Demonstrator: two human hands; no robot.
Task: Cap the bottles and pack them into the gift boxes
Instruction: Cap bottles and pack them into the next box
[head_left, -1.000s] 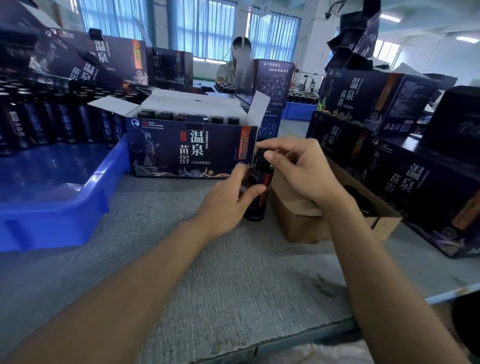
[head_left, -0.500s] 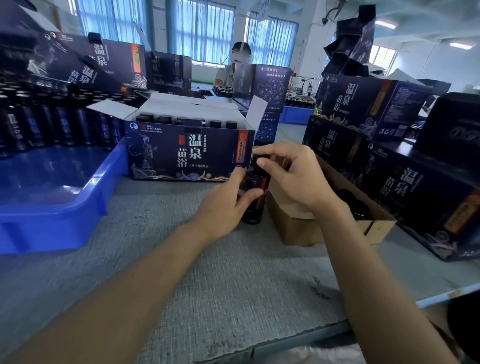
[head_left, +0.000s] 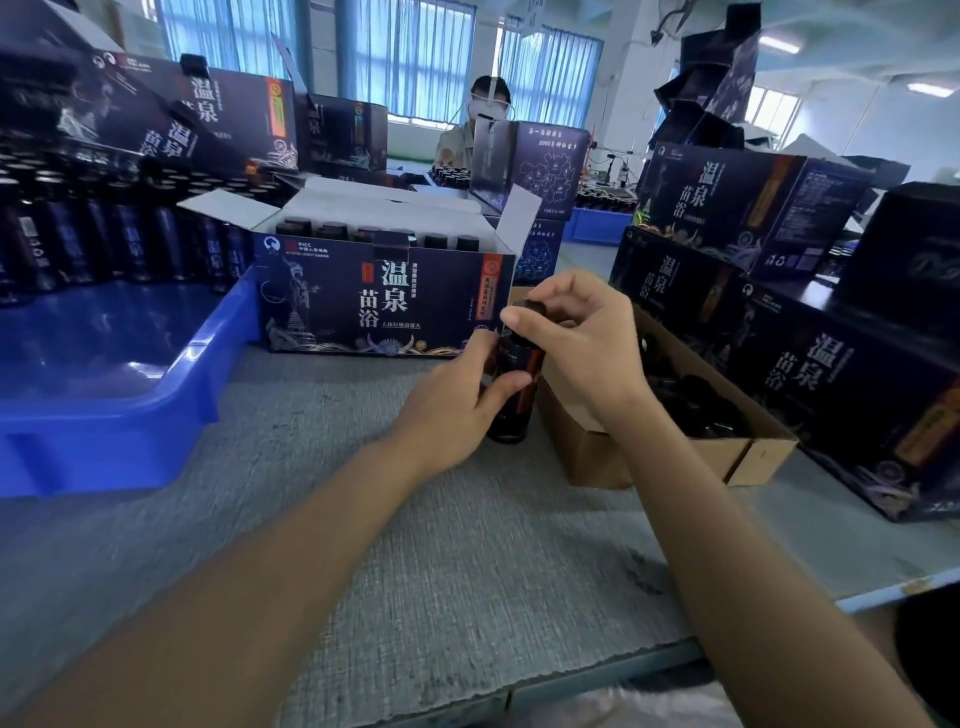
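A dark bottle (head_left: 511, 415) stands upright on the grey table mat, just in front of an open dark-blue gift box (head_left: 384, 301) that holds a row of capped bottles. My left hand (head_left: 457, 400) grips the bottle's body. My right hand (head_left: 576, 343) pinches the black cap (head_left: 530, 307) on top of the bottle with thumb and fingers. A brown cardboard box (head_left: 675, 447) with loose black caps sits right beside the bottle.
A blue plastic bin (head_left: 119, 395) at left holds several uncapped dark bottles (head_left: 78, 244) at its back. Closed gift boxes (head_left: 810, 374) are stacked at right. Another person (head_left: 480, 124) works at the far side. The table edge runs along the bottom right.
Both hands stay on the bottle. My right hand's fingers have shifted around the cap. The view has tipped slightly.
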